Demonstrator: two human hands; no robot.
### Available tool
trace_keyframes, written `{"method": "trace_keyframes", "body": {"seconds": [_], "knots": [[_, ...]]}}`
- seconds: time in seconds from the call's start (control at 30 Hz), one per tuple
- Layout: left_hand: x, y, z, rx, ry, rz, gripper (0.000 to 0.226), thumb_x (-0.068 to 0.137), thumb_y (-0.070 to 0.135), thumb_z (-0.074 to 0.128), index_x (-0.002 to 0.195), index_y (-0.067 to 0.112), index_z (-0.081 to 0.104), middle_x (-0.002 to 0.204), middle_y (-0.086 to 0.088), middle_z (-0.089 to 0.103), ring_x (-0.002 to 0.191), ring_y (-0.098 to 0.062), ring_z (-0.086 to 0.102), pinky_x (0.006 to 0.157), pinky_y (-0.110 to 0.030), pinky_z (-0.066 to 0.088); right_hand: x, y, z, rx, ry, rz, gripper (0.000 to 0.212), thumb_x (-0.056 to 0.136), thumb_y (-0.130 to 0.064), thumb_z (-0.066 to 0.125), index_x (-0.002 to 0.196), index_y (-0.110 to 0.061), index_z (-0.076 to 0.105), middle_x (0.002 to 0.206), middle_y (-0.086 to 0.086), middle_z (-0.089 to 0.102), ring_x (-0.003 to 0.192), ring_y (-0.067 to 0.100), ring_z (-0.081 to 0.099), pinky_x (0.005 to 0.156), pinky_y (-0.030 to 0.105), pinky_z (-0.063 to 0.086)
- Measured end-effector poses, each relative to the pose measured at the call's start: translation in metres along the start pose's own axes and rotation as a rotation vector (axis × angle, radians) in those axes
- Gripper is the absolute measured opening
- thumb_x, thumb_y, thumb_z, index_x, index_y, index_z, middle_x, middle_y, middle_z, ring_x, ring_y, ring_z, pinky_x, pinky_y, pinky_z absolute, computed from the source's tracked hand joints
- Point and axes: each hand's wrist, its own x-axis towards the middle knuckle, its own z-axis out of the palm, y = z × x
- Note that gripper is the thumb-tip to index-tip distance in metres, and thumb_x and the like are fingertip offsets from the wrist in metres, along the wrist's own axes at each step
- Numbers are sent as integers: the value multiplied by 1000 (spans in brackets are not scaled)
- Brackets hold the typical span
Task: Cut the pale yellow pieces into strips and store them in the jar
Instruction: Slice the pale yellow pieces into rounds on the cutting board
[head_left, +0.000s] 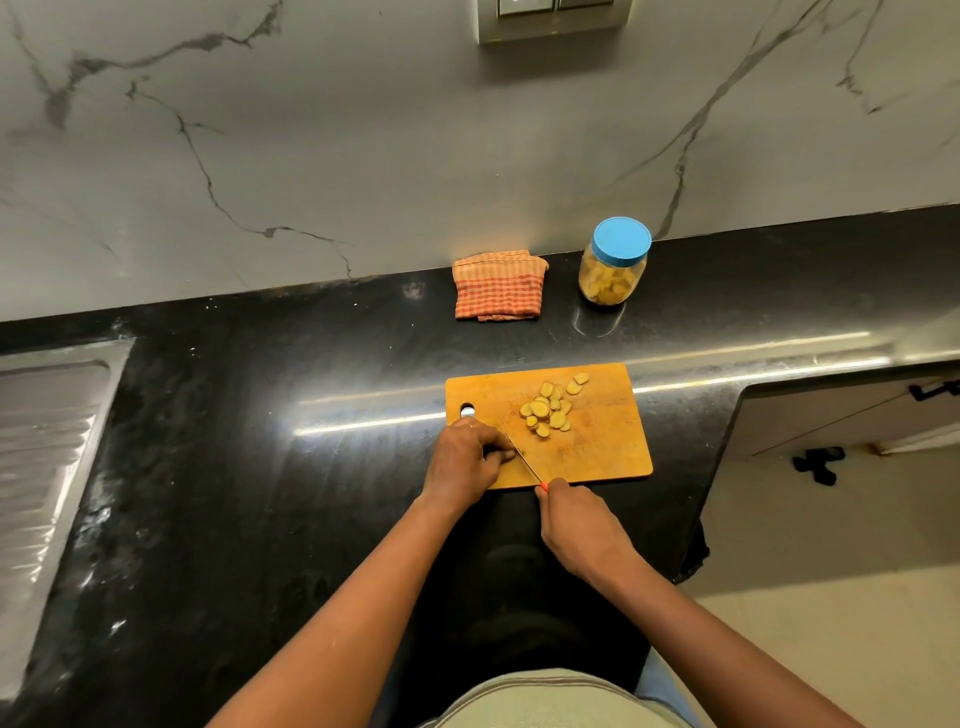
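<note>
My right hand (576, 525) grasps knife (523, 459), blade on cutting board (602, 452). Left hand (467, 460) curled beside blade; can't tell if pinning anything. Pale yellow pieces (550, 408) piled mid-board. Jar (614, 270), lidded, upright on desk (260, 467) behind board.

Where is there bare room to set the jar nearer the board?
Bare counter lies between the cutting board and the cloth and jar behind it, and more between the board and the sink drainer on the left. The board's right part, beside the slices, is bare. Crowded: the board's near left corner, where left hand, right hand and knife meet.
</note>
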Motion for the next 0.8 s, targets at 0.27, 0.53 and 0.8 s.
{"method": "trace_keyframes", "body": {"seconds": [0.27, 0.53, 0.8], "knots": [[2, -2, -2, 32, -41, 7, 8, 78, 15, 78, 85, 18, 78, 85, 2, 71, 84, -12, 59, 77, -27, 50, 2, 8, -8, 2, 12, -23, 36, 103, -42, 28, 98, -17, 54, 86, 4, 62, 68, 20, 53, 60, 35, 43], [-3, -6, -4, 74, -86, 52, 19, 82, 24, 77, 100, 27, 75, 93, 5, 69, 90, -9, 56, 80, -27, 50, 7, 8, -16, -28, -24, -68, 37, 103, -43, 27, 99, -17, 54, 88, 5, 61, 78, 23, 60, 70, 42, 53], [-18, -17, -11, 140, -35, 117, 20, 83, 25, 75, 103, 26, 76, 96, 9, 70, 96, -9, 53, 84, -27, 47, 6, 14, -19, -17, 25, -94, 37, 103, -44, 28, 98, -18, 55, 82, 2, 61, 73, 21, 59, 64, 39, 52]]}}
